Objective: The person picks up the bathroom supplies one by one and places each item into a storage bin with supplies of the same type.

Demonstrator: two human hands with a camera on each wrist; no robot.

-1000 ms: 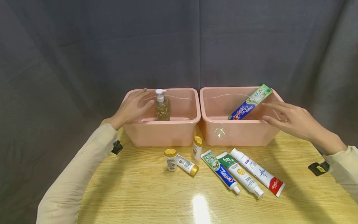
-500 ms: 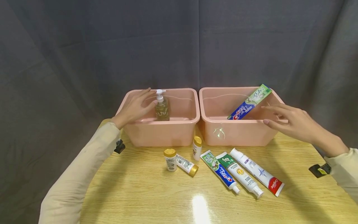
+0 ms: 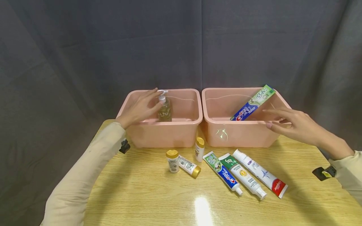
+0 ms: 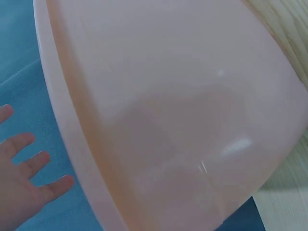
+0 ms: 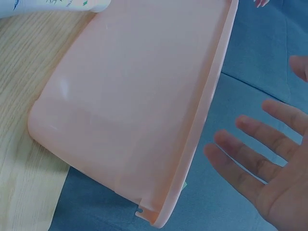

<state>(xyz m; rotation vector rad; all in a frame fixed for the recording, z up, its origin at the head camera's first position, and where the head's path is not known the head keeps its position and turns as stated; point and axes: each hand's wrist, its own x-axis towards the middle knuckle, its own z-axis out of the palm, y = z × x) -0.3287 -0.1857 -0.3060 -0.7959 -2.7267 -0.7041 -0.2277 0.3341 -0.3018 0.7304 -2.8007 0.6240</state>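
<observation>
My left hand [image 3: 141, 108] hovers over the left pink bin [image 3: 164, 135], its fingers spread and holding nothing. Just beside its fingers, a pump bottle [image 3: 166, 113] with a white pump head stands inside that bin; the hand partly covers it. In the left wrist view the fingers [image 4: 32, 164] are apart from the bin's rim. Over the right end of the other pink bin [image 3: 240, 135] is my right hand [image 3: 302, 125], fingers loosely extended with nothing in them. Near it, a blue and green Crest toothpaste box [image 3: 254, 102] leans diagonally inside that bin.
In front of the bins lie a Crest toothpaste tube [image 3: 223, 173], a green and white tube [image 3: 244, 177] and a Colgate tube [image 3: 260, 172]. Two small gold-capped bottles, one left [image 3: 173, 163] and one right [image 3: 199, 152], stand near a small gold-capped tube [image 3: 188, 166]. A dark curtain [image 3: 169, 44] hangs behind.
My left hand has moved a little to the right, closer to the pump bottle and now overlapping it more. The right hand has dipped slightly. The items on the table stay put.
</observation>
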